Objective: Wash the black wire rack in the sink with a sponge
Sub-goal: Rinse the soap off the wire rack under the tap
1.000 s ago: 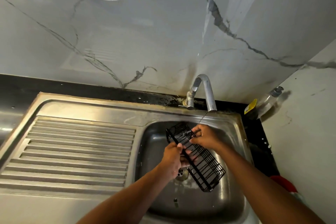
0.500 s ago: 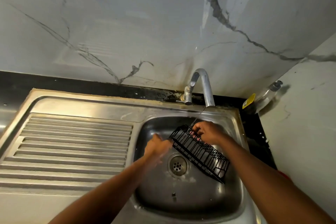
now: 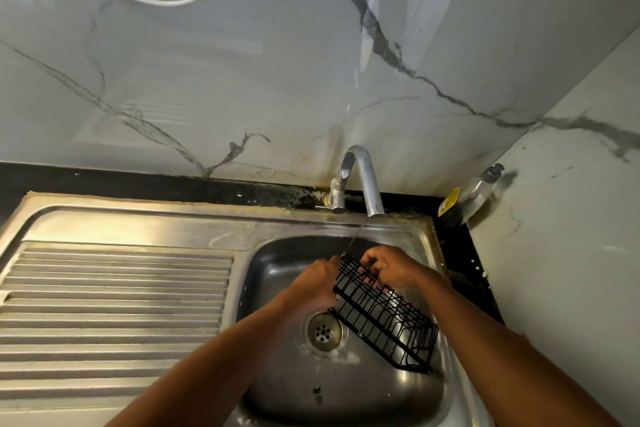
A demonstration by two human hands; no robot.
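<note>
Over the sink (image 3: 408,229) basin, the right hand (image 3: 389,269) grasps the black wire rack (image 3: 384,314) at its far end (under the faucet (image 3: 363,180) stream); the left hand (image 3: 317,282) seems to press its side, fingers hidden.

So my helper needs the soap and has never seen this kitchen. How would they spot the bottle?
Start at the tap behind the sink. Look right along the black counter into the wall corner. The bottle leans there, clear with a dark pump top and a yellow label, the only container in view.
</note>
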